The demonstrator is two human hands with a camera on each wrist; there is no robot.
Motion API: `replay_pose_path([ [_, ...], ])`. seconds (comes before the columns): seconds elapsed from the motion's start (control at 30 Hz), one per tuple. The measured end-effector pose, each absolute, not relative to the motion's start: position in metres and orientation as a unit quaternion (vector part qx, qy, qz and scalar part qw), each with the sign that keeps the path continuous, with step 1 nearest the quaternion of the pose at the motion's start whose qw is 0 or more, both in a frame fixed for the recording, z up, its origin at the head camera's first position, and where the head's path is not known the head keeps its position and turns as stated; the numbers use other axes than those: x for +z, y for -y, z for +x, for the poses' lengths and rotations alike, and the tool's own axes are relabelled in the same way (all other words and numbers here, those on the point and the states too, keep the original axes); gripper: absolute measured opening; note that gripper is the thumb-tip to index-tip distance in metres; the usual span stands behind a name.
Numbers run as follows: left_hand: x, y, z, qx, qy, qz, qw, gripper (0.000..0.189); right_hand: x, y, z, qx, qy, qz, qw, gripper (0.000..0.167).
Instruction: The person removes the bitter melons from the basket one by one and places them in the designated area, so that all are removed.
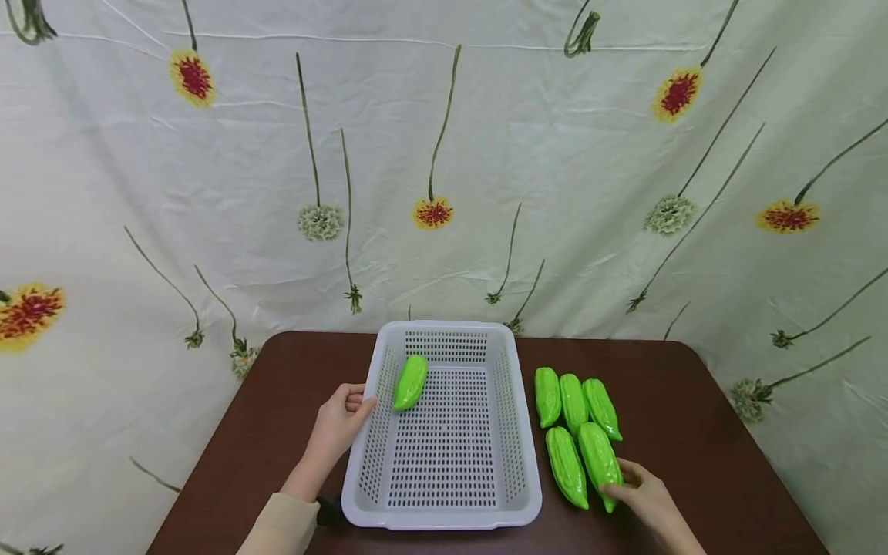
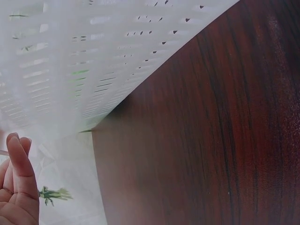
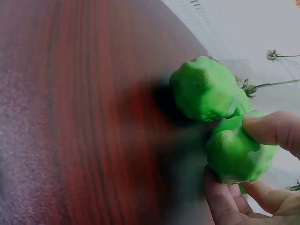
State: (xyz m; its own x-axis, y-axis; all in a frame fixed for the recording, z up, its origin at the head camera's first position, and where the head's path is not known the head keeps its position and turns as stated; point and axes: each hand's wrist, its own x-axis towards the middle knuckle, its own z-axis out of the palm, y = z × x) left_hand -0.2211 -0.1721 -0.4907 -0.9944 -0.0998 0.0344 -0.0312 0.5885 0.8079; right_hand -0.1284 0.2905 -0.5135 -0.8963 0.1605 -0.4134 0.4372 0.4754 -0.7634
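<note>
A white perforated plastic basket (image 1: 444, 516) stands on the table with one glossy green bitter melon (image 1: 411, 382) lying inside near its left wall. My left hand (image 1: 338, 420) grips the basket's left rim, thumb over the edge and fingers curled on the outside; the left wrist view catches part of these fingers (image 2: 21, 173) beside the basket wall (image 2: 61, 56). To the right of the basket, my right hand (image 1: 645, 493) holds the near end of a ridged bitter melon (image 1: 598, 459) between thumb and fingers. In the right wrist view that melon (image 3: 239, 152) touches or nearly touches another melon (image 3: 204, 89).
Several more bitter melons lie close together right of the basket, among them a front one (image 1: 566, 466) and a back one (image 1: 547, 395). The dark brown table (image 1: 666, 393) has rounded far corners. Behind it hangs a white flower-print cloth (image 1: 388, 254).
</note>
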Motion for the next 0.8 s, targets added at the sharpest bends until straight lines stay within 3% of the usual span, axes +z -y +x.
replay_pose_path([
  [0.8,-0.491,0.172,-0.221,-0.452,0.891,0.034,0.04,0.039,-0.525,-0.287,-0.122,-0.478,-0.843,0.19,0.156,0.083],
])
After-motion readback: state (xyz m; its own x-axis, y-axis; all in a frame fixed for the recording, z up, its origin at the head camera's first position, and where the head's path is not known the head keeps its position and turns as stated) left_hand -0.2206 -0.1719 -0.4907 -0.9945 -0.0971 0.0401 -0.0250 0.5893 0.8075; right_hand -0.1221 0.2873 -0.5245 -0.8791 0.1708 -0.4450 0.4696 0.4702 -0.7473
